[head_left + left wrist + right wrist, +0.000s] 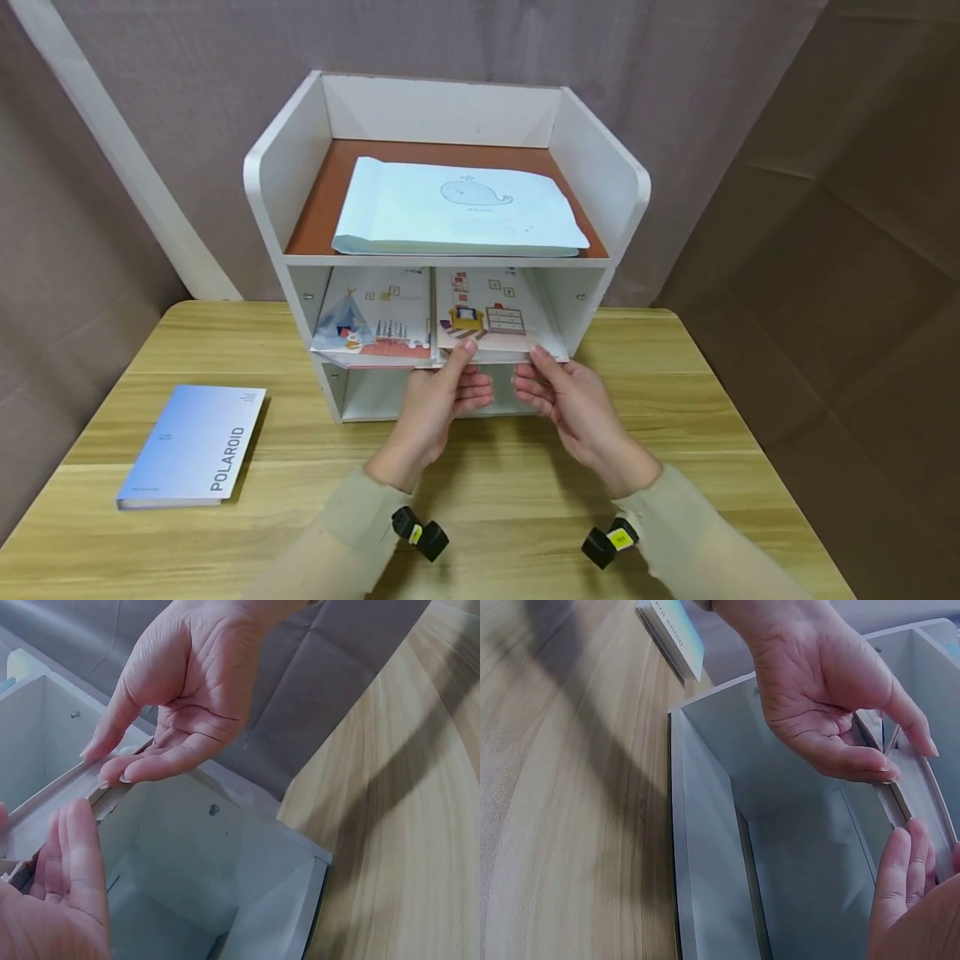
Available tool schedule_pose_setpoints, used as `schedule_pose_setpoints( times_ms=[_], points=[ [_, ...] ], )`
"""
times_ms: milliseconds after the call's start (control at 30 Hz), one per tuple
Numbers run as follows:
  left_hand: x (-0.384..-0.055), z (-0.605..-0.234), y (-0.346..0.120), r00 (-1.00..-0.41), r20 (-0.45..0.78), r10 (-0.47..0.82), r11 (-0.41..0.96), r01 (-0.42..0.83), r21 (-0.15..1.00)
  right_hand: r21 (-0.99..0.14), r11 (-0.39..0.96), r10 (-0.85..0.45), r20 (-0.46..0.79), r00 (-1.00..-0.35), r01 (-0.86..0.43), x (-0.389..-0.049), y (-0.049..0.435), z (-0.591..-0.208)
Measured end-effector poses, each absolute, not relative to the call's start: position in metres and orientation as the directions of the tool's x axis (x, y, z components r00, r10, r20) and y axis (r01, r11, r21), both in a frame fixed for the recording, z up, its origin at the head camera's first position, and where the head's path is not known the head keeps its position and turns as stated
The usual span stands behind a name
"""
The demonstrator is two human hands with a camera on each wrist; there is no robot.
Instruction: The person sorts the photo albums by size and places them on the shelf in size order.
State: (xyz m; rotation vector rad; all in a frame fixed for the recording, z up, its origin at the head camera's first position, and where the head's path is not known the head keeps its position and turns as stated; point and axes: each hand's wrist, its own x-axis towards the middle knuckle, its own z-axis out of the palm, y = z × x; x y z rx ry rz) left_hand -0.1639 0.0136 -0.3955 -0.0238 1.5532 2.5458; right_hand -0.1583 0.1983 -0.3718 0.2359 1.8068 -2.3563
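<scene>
Two illustrated picture books lie side by side on the middle level of a white shelf unit (635,179). The left book (408,292) shows a blue tent; the right book (491,287) shows a yellow armchair and drawers. My left hand (435,404) pinches the right book's front edge near its left corner, thumb on top and fingers below. Toward the right corner, my right hand (573,404) pinches the same edge with its thumb on top. Both wrist views show the fingers under the edge, over the white lower compartment (810,847).
A pale blue whale-printed packet (457,208) lies on the brown top shelf (442,152). On the wooden table (675,500), a blue and white POLAROID book (191,446) lies left of the unit. Grey curtains (450,37) hang behind.
</scene>
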Motion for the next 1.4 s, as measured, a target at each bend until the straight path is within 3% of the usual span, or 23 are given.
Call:
schedule_pose_setpoints(
  times_ms=[367,633,900,1133,1400],
  points=[
    [-0.159,-0.392,0.013,-0.984,-0.111,0.141,-0.406,-0.159,0.9,-0.97,-0.131,-0.031,-0.201,-0.979,0.204,-0.151,0.2,-0.379],
    [-0.149,-0.398,0.002,-0.983,-0.026,0.18,-0.282,-0.077,0.956,-0.983,-0.018,-0.065,-0.18,-0.981,0.182,-0.149,0.201,-0.394],
    [-0.138,-0.408,-0.014,-0.981,0.031,0.193,-0.078,0.016,0.997,-0.983,0.054,-0.083,-0.179,-0.98,0.175,-0.148,0.2,-0.407],
    [-0.127,-0.417,-0.032,-0.982,0.027,0.188,0.011,0.029,1.0,-0.983,0.059,-0.102,-0.177,-0.979,0.172,-0.145,0.187,-0.418],
    [-0.109,-0.428,-0.069,-0.97,0.001,0.242,0.238,0.06,0.969,-0.978,0.071,-0.196,-0.207,-0.959,0.196,-0.14,0.167,-0.433]
  ],
)
